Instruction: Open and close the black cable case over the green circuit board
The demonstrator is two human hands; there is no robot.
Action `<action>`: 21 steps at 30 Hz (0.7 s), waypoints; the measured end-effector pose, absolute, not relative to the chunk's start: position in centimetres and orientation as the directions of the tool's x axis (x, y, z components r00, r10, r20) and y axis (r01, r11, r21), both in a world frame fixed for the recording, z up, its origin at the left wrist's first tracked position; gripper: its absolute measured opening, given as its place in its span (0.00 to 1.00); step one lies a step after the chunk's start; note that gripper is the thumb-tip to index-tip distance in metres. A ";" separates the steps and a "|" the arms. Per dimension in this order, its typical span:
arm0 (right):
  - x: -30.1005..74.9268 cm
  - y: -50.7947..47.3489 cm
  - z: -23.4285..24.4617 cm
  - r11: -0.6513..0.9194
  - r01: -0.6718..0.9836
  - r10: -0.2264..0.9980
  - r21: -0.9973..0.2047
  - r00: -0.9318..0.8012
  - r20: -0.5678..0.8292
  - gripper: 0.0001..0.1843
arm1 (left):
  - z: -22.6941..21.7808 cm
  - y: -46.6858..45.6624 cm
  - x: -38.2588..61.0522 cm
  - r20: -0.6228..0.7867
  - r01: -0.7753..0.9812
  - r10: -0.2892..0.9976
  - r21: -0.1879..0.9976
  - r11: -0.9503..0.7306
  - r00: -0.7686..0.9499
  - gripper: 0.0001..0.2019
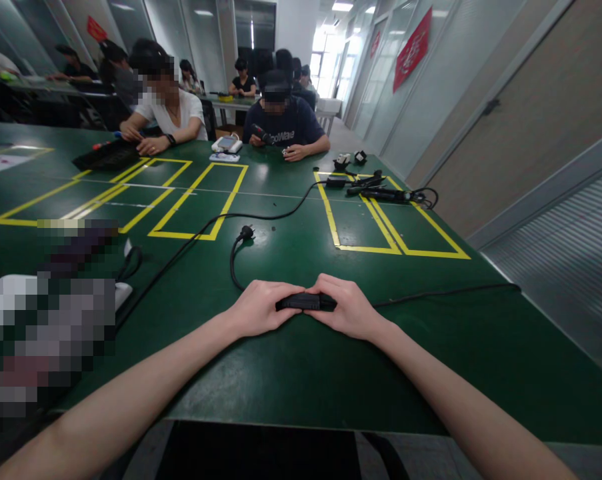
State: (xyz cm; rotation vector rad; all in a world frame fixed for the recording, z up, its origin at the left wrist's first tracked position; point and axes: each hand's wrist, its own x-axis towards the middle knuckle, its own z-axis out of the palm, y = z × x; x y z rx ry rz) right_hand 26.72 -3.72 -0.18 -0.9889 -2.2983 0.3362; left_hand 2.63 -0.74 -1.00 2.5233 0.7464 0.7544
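Note:
Just above the green tabletop, or resting on it, is a black power adapter (297, 303) lying lengthwise between my two hands. My left hand (259, 308) pinches its left part between thumb and fingers. At the other end, my right hand (349, 308) is closed around the right part, close to a seam in the black casing. A short cord runs from behind my left hand to a black mains plug (247, 233) on the table. From the right hand, a thin black cable (445, 292) stretches to the table's right edge. My fingertips partly cover the adapter.
Yellow tape rectangles (182, 235) mark the green table (291, 380). Another black adapter (337, 182) trails a long cable leftward, beside bundled black cables (381, 193). A white device (227, 144) stands farther back. Two co-workers sit opposite, holding tools. Blurred-out items lie at left.

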 end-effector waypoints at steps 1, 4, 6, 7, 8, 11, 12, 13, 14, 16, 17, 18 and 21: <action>26.7 -3.8 -0.2 0.694 0.573 0.720 -0.437 -0.543 0.432 0.06 | -1.0 -0.7 2.6 0.380 0.376 0.591 0.503 -0.778 0.712 0.16; 26.7 -3.8 -0.1 0.709 0.572 0.705 -0.412 -0.559 0.437 0.05 | -0.9 -0.6 2.5 0.393 0.364 0.570 0.486 -0.795 0.721 0.17; 26.6 -3.8 0.0 0.712 0.570 0.701 -0.410 -0.556 0.446 0.04 | -0.8 -0.6 2.4 0.408 0.345 0.550 0.476 -0.809 0.729 0.17; 26.5 -3.8 0.0 0.711 0.565 0.703 -0.419 -0.550 0.450 0.04 | -0.8 -0.6 2.4 0.410 0.341 0.545 0.473 -0.812 0.731 0.17; 26.5 -3.7 0.0 0.708 0.558 0.706 -0.433 -0.545 0.452 0.05 | -0.7 -0.6 2.4 0.407 0.340 0.544 0.473 -0.813 0.734 0.17; 26.5 -3.6 -0.1 0.695 0.545 0.719 -0.468 -0.536 0.443 0.09 | -0.9 -0.6 2.3 0.395 0.347 0.545 0.469 -0.812 0.740 0.16; 26.6 -3.6 -0.1 0.696 0.549 0.718 -0.462 -0.537 0.444 0.10 | -1.0 -0.6 2.3 0.397 0.353 0.549 0.467 -0.811 0.736 0.17; 26.6 -3.6 -0.2 0.704 0.556 0.711 -0.442 -0.540 0.451 0.09 | -1.1 -0.5 2.2 0.403 0.359 0.553 0.463 -0.810 0.729 0.18; 26.6 -3.6 -0.2 0.717 0.563 0.696 -0.411 -0.548 0.464 0.08 | -1.2 -0.5 2.2 0.411 0.368 0.559 0.457 -0.810 0.721 0.20; 26.6 -3.7 -0.2 0.761 0.563 0.640 -0.322 -0.573 0.512 0.06 | -1.3 -0.4 2.1 0.414 0.394 0.562 0.425 -0.815 0.716 0.26; 26.6 -3.7 -0.2 0.785 0.556 0.604 -0.273 -0.587 0.540 0.05 | -1.3 -0.3 2.2 0.410 0.406 0.558 0.401 -0.821 0.722 0.29; 26.6 -3.8 -0.2 0.805 0.549 0.568 -0.226 -0.600 0.563 0.05 | -1.2 -0.3 2.2 0.402 0.416 0.550 0.375 -0.828 0.732 0.31; 26.6 -3.8 0.1 0.832 0.533 0.509 -0.156 -0.620 0.597 0.05 | -0.8 -0.4 2.5 0.396 0.423 0.525 0.320 -0.848 0.753 0.30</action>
